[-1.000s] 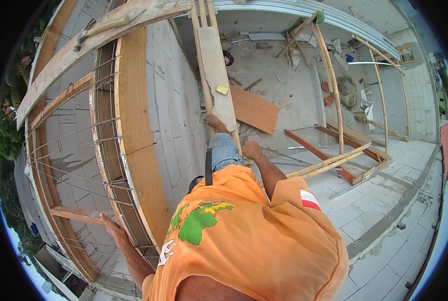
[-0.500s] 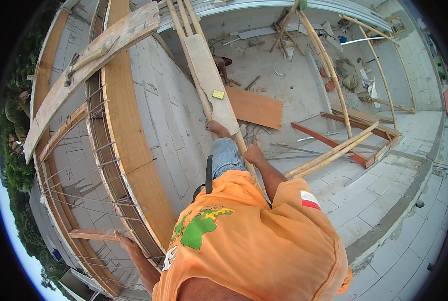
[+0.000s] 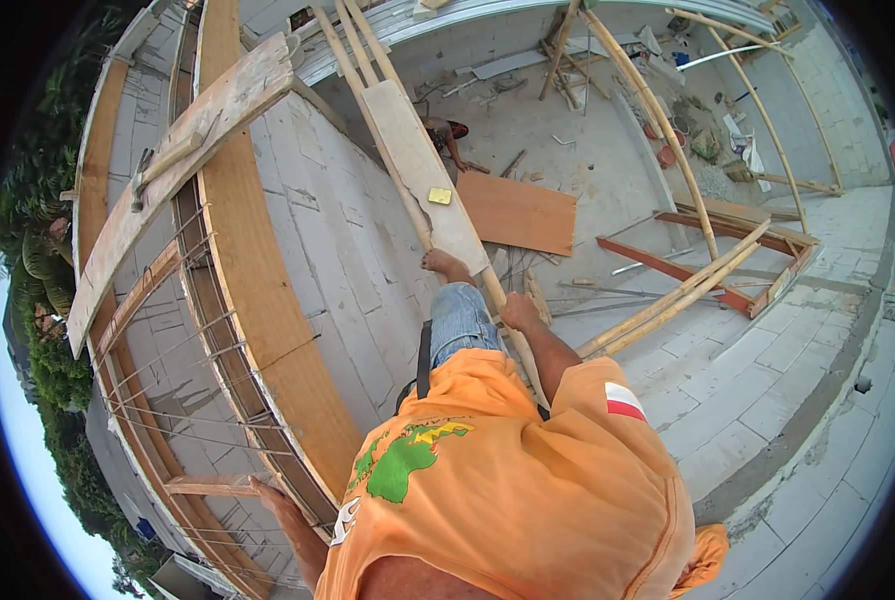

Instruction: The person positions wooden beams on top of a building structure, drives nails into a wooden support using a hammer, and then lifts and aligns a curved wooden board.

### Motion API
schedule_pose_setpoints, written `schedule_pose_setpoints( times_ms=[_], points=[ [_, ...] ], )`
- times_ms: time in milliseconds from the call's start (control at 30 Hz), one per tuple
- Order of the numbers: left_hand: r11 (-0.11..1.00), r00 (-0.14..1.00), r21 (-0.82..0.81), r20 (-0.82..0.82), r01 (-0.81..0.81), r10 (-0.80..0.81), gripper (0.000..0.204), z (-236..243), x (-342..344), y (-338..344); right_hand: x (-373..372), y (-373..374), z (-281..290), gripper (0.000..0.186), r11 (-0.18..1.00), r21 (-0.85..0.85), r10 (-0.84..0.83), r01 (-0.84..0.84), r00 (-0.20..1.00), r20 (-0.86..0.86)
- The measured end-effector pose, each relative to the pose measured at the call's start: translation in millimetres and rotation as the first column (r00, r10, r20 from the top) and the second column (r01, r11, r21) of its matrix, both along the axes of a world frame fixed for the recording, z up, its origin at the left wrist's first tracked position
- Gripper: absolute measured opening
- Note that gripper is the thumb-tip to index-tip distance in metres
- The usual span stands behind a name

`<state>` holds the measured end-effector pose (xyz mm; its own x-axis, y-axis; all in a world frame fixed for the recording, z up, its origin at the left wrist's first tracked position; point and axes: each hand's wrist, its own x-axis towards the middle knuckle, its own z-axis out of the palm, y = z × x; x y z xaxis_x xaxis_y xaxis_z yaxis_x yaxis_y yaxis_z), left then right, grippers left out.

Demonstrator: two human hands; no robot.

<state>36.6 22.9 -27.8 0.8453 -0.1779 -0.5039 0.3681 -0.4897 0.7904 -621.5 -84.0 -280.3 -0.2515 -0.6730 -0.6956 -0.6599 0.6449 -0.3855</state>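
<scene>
My left hand point(image 3: 277, 500) rests with fingers stretched out at the end of a short wooden crosspiece point(image 3: 207, 485), beside the long timber formwork point(image 3: 277, 330) with thin steel rods in it. My right hand point(image 3: 517, 312) is closed at a bamboo pole point(image 3: 495, 288); the undersides of its fingers are hidden. My bare foot point(image 3: 447, 265) stands at the near end of a pale plank point(image 3: 407, 140) laid along the bamboo. On that plank lies a small yellow object point(image 3: 439, 196), too small to identify.
A hammer point(image 3: 140, 180) lies on a slanting weathered board point(image 3: 182, 160) across the formwork. Below, a person point(image 3: 447, 132) crouches near a brown plywood sheet point(image 3: 519, 212). More bamboo poles point(image 3: 657, 100) and a reddish frame point(image 3: 667, 265) stand right, beside a block wall point(image 3: 767, 400).
The view has turned slightly, so the formwork and slanting board sit differently in it. Both hands stay at the same places; the foot stays on the plank.
</scene>
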Motion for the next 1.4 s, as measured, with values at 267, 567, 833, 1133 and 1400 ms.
schedule_pose_setpoints(
  times_ms=[267, 567, 833, 1133, 1400],
  points=[
    [0.999, 0.999, -0.042, -0.031, 0.025, -0.026, 0.097, -7, 12, 5, 0, -4, 8, 0.036, 1.000, 0.014, -0.017, 0.017, 1.000, 0.007],
    [0.998, 0.998, -0.015, 0.018, 0.059, -0.058, 0.097, -3, 3, 7, -9, -11, 0, 0.034, 0.998, 0.054, -0.025, 0.024, 1.000, 0.010],
    [0.998, 0.997, -0.013, 0.044, 0.063, -0.062, 0.096, 0, 2, 3, -5, -12, 2, 0.034, 0.998, -0.041, -0.042, 0.041, 0.999, -0.026],
    [0.999, 0.998, -0.006, 0.028, 0.049, -0.049, 0.097, 1, -3, 2, -16, -12, -17, 0.033, 0.999, -0.021, -0.035, 0.035, 0.999, -0.013],
    [1.000, 0.999, -0.008, 0.021, 0.024, -0.024, 0.096, -9, 16, 6, -16, -8, -14, 0.037, 1.000, -0.002, -0.023, 0.022, 1.000, -0.014]
  ],
)
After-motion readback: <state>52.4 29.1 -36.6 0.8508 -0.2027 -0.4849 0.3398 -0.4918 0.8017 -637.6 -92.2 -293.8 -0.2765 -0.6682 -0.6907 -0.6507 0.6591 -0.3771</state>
